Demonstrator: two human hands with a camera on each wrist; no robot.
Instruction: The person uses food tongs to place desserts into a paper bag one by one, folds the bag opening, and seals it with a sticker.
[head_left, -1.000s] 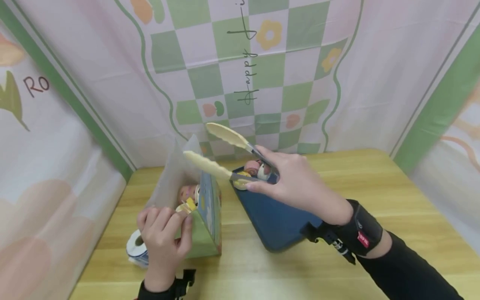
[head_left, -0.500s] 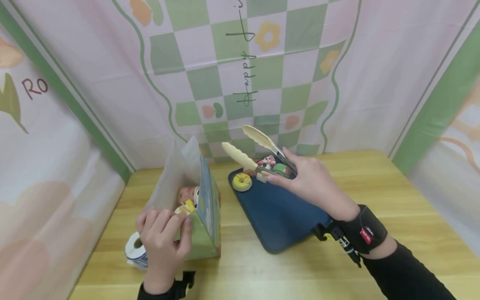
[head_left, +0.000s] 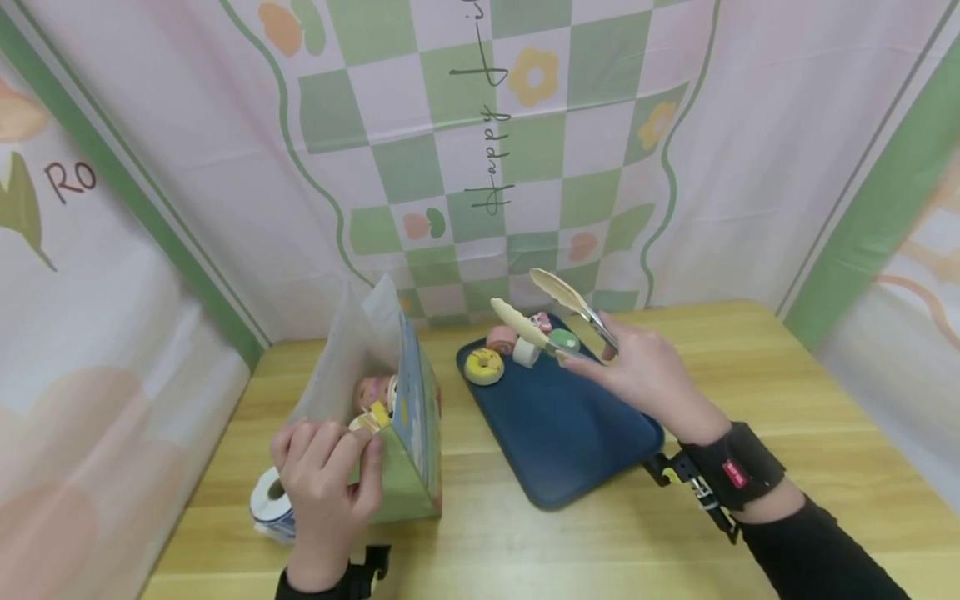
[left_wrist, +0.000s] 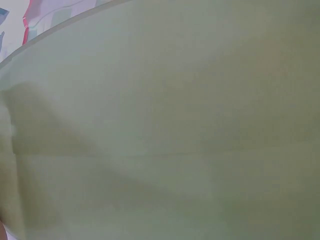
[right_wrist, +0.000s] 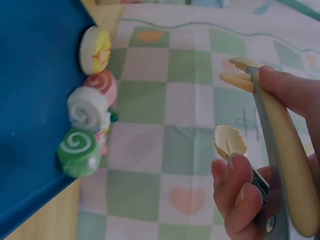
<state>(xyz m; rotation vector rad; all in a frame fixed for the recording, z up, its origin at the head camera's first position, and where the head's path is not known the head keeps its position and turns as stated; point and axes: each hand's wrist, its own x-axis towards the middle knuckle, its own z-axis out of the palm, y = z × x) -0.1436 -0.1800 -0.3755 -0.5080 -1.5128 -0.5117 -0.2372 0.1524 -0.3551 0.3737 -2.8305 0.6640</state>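
Note:
My left hand point(head_left: 326, 475) pinches the near top edge of a green and blue paper bag point(head_left: 408, 479). Inside the bag lie a pinkish piece point(head_left: 369, 392) and a yellow-topped one point(head_left: 381, 412), partly hidden. The bag's pale wall point(left_wrist: 160, 115) fills the left wrist view. My right hand point(head_left: 648, 375) holds food tongs point(head_left: 520, 322), tips spread with nothing between them, above the far part of a dark blue tray point(head_left: 562, 437). On the tray sit a yellow toy donut point(head_left: 474, 377) and pink point(head_left: 501, 338), white point(head_left: 526, 353) and green point(right_wrist: 80, 155) swirl-roll toys.
Beside my left hand stands a white paper roll point(head_left: 264, 500) with a blue side. A wooden table point(head_left: 480, 550) carries everything. Patterned cloth point(head_left: 465, 117) hangs close behind the bag and tray and at both sides. A pink-and-white piece point(head_left: 540, 320) sits at the tray's far edge.
My right hand has carried the spread tongs rightward from near the bag's opening to over the tray, uncovering the donut and the rolls. My left hand stays at the bag's edge.

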